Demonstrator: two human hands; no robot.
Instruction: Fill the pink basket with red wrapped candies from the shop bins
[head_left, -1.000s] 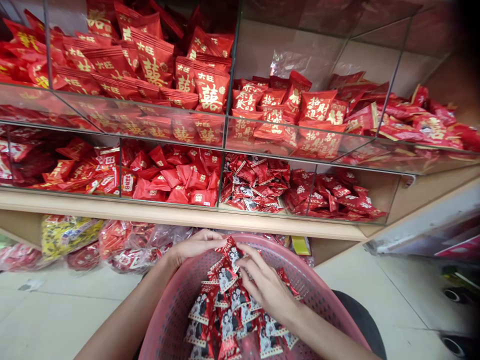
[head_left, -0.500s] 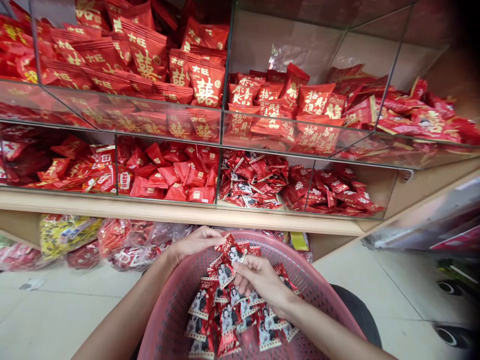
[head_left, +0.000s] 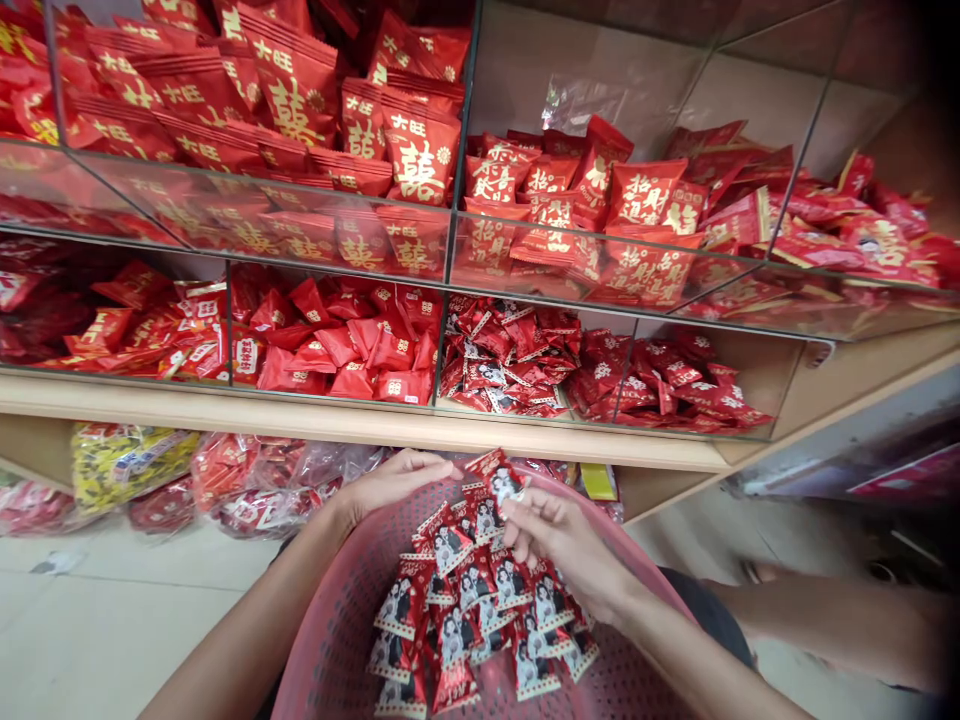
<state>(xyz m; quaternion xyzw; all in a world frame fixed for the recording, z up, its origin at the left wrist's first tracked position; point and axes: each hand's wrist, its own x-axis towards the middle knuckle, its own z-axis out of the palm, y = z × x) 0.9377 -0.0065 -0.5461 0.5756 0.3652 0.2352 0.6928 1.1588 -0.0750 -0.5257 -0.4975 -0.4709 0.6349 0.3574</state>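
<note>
My right hand (head_left: 551, 535) pinches a small red packet (head_left: 499, 474) with a black-and-white picture, held up over the far part of a pink plastic basket (head_left: 330, 600). Many matching red packets (head_left: 457, 630) lie overlapping in the basket. My left hand (head_left: 401, 482) lies over the basket's far left rim. Its fingers are stretched out and point towards the held packet, with a small gap between them and nothing visible in them.
Beyond the basket, a wooden shelf (head_left: 300, 405) carries clear compartments filled with red packets (head_left: 510, 355). Below it, bagged goods (head_left: 131, 465) sit near the tiled floor (head_left: 112, 620). At right are a person's bare legs (head_left: 832, 620).
My right hand has moved up and to the right with the packet. The left hand's fingers have come away from it. A person's legs have come into view at right.
</note>
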